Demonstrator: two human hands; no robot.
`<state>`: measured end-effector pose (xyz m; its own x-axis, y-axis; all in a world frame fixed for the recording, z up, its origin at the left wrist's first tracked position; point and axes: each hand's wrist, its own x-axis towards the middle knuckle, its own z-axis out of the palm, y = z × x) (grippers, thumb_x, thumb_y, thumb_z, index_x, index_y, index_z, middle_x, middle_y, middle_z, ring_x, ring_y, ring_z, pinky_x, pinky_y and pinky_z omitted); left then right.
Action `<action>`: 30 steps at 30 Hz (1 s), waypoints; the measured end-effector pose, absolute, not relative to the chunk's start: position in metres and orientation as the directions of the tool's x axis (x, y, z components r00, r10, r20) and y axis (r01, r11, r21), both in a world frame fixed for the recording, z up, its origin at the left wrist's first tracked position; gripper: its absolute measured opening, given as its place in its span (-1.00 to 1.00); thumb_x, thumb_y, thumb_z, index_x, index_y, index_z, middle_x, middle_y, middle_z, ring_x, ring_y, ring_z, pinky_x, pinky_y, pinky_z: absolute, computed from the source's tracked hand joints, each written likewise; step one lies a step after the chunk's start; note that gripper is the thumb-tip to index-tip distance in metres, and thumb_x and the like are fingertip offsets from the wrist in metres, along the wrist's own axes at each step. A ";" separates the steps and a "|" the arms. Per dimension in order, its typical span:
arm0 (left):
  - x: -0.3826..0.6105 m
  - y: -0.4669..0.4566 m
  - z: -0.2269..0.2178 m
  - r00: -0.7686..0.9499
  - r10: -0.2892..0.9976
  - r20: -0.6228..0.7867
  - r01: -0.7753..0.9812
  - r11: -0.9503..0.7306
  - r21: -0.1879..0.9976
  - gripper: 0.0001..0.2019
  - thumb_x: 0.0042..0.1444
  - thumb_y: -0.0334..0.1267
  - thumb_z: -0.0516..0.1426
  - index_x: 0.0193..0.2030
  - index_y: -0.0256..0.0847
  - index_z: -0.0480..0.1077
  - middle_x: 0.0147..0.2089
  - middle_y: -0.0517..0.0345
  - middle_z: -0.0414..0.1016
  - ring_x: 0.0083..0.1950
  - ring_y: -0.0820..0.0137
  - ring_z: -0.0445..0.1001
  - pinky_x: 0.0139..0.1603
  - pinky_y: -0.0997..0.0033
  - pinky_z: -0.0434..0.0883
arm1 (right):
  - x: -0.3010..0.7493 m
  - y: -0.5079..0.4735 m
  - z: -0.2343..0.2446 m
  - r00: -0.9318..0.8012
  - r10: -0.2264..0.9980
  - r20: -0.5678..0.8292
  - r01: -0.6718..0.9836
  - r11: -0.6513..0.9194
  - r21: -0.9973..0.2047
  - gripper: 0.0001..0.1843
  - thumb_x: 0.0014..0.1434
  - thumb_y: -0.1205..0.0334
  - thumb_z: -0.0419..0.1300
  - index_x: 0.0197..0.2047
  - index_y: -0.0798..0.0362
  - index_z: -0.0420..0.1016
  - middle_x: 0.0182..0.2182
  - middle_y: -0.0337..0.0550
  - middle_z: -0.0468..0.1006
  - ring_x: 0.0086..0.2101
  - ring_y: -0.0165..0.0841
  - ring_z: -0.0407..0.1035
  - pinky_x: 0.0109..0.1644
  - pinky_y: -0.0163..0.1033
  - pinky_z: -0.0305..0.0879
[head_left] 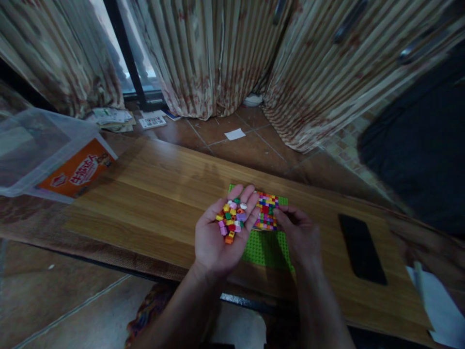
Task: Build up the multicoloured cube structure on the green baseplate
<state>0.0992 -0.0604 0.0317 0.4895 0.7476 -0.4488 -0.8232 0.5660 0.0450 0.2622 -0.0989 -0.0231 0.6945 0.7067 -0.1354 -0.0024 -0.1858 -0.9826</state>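
Note:
My left hand (pixel 221 237) is held palm up, cupping a loose heap of small toy bricks (pixel 231 218) in yellow, pink, orange, white, green and other colours. Beneath and beside it lies a green studded baseplate (pixel 267 249) on the wooden board. A dense patchwork of many-coloured bricks (pixel 266 211) covers the plate's upper part, partly hidden by my left fingers. At the right edge of this patchwork, my right hand (pixel 301 232) has its thumb and fingers pinched together. Whatever sits between those fingertips is too small and hidden to make out.
The wooden board (pixel 152 194) spans the low table. A black phone (pixel 362 248) lies to the right, with white paper (pixel 441 305) beyond it. At the left stands a clear plastic bin (pixel 54 131) with an orange label. Curtains (pixel 218 58) hang behind; a dark cloth shape (pixel 417 135) is at right.

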 end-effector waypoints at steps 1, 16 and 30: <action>0.100 -0.061 0.032 0.501 0.742 -0.446 -0.817 0.575 0.040 -0.66 0.22 -0.30 0.02 0.04 -0.35 0.47 0.12 -0.15 0.54 0.19 0.18 0.47 0.25 0.19 0.33 | 0.262 -0.100 -0.024 0.700 0.706 -0.110 0.027 -0.179 -0.983 -0.64 -0.19 0.03 0.45 -0.36 0.09 0.60 -0.43 -0.18 0.62 -0.43 -0.38 0.45 -0.30 -0.22 0.42; 0.111 -0.068 0.033 0.576 0.701 -0.419 -0.753 0.656 0.062 -0.62 0.24 -0.30 -0.01 0.08 -0.41 0.46 0.08 -0.15 0.56 0.27 0.22 0.39 0.23 0.31 0.33 | 0.230 -0.117 0.021 0.235 0.867 0.439 0.700 0.162 -0.695 -0.79 0.25 0.23 0.20 -0.07 -0.17 0.59 -0.10 -0.16 0.47 -0.12 -0.32 0.44 -0.04 -0.15 0.44; 0.105 -0.065 0.031 0.570 0.706 -0.420 -0.763 0.644 0.048 -0.61 0.22 -0.30 0.00 0.12 -0.37 0.43 0.16 -0.17 0.51 0.24 0.20 0.44 0.27 0.22 0.33 | 0.249 -0.118 0.020 0.541 0.723 0.429 0.574 0.055 -0.817 -0.89 0.14 0.15 0.30 -0.29 -0.03 0.61 -0.29 -0.18 0.58 -0.26 -0.32 0.46 -0.19 -0.20 0.42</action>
